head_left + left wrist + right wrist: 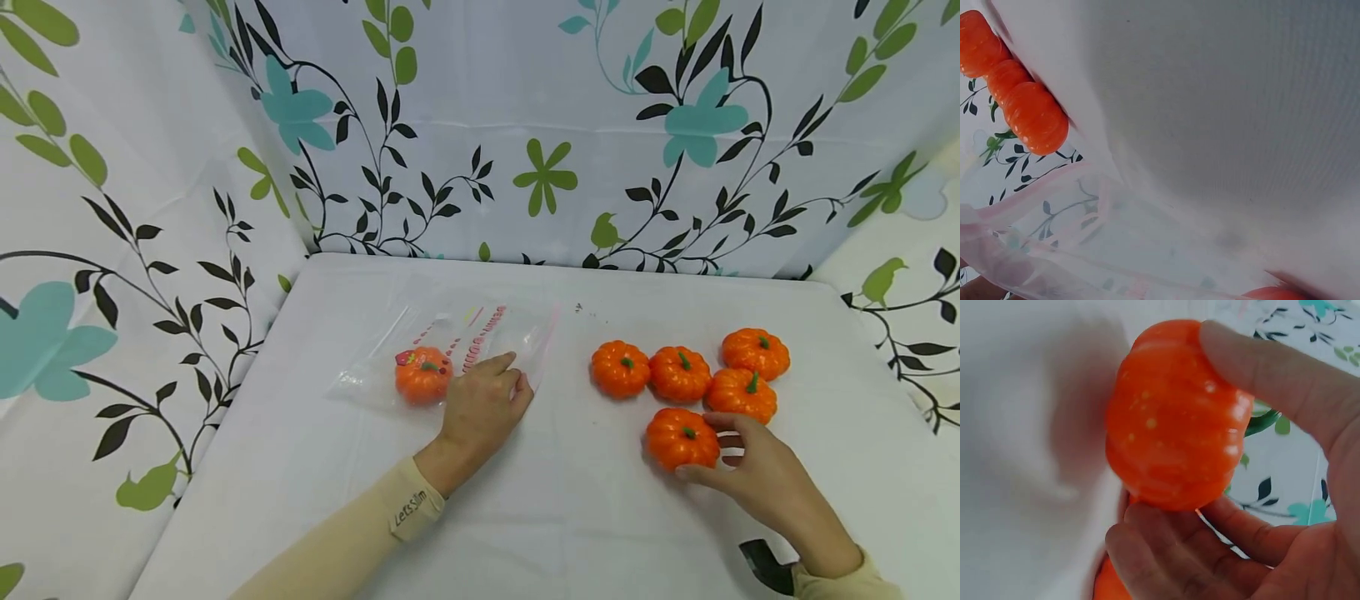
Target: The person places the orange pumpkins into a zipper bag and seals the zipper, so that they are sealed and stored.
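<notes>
- The near part of a clear, red-printed plastic bag's [457,333] pink-edged mouth is pinched by the left hand [483,408].
- A glossy orange, ribbed toy pumpkin with a green stem [682,440] is gripped by the right hand [757,471], thumb on one side, fingers on the other.
- One similar orange pumpkin [423,377] is seen inside the bag, left of the left hand.
- Four more orange pumpkins [679,374] are grouped just beyond the gripped one.
- Everything is set on a white-covered table [540,508], backed by white leaf-patterned fabric [465,108].
</notes>
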The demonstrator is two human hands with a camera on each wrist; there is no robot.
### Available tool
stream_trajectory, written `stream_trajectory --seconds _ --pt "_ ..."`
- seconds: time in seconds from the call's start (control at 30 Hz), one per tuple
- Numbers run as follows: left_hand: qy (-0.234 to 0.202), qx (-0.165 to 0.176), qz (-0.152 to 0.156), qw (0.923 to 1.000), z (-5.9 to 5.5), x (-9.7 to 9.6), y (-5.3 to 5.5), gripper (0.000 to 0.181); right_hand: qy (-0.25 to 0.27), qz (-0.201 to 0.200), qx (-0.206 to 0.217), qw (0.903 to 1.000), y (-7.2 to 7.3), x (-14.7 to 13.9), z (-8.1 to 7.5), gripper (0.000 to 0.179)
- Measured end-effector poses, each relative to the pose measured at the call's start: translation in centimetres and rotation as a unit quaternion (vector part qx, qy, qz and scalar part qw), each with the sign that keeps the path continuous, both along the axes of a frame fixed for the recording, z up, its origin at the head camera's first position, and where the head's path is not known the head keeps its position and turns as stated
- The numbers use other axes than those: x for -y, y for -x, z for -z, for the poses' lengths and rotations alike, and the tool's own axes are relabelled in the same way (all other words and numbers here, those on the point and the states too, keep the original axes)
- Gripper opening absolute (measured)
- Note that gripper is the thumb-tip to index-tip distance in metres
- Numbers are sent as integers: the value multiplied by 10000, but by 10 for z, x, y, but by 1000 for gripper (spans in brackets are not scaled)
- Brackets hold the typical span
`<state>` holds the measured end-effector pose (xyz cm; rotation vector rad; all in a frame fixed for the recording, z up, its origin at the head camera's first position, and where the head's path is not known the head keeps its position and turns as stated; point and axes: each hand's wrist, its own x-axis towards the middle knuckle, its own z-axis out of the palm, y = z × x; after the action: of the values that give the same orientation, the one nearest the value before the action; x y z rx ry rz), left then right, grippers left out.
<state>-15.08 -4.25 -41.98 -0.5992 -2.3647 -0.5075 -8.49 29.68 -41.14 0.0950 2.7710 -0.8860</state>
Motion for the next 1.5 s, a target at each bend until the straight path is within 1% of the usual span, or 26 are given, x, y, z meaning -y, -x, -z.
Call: stream_trajectory --seconds 0.13,0.23,0.3,0.5,0.63,0.77,0.87,1.03,1.13,1.23,1.3,1.4,1.5 --pt "70 -65 40 9999 2 0 0 7 480 -348 -359 9976 6 17 0 89" --pt "90 -85 88 9999 2 0 0 7 859 -588 -621 9926 13 32 1 82" --pt "87 -88 108 9999 2 1 -1 8 1033 -677 -696 9899 19 42 2 80" --pt "63 -82 138 9999 1 2 -1 9 1593 -756 -760 9814 45 80 12 81" --pt "45 -175 201 9996 0 2 -3 8 1796 -739 -769 9779 63 107 18 84" --pt "7 -284 319 9991 -1 1 -5 7 2023 -805 -740 9732 76 129 21 83" --pt "-49 -377 353 9987 -2 1 -5 6 2059 -954 -785 9707 82 141 22 81" --pt "-68 -535 330 9980 -3 1 -4 8 1915 -1124 -894 9709 88 153 24 74" --pt "-68 -610 378 9974 -2 -1 -3 8 1792 -1229 -931 9717 92 160 26 62" --pt "-53 -693 429 9967 -1 -2 -4 8 1637 -1377 -983 9719 94 167 28 45" --pt "-55 -730 443 9963 -1 -3 -4 8 1612 -1471 -965 9711 96 173 29 40" --pt "-49 -774 445 9960 0 -4 -6 9 1741 -1661 -983 9656 98 180 29 43" --pt "-42 -809 443 9957 1 -5 -7 8 1873 -1973 -1130 9556 101 185 29 52"
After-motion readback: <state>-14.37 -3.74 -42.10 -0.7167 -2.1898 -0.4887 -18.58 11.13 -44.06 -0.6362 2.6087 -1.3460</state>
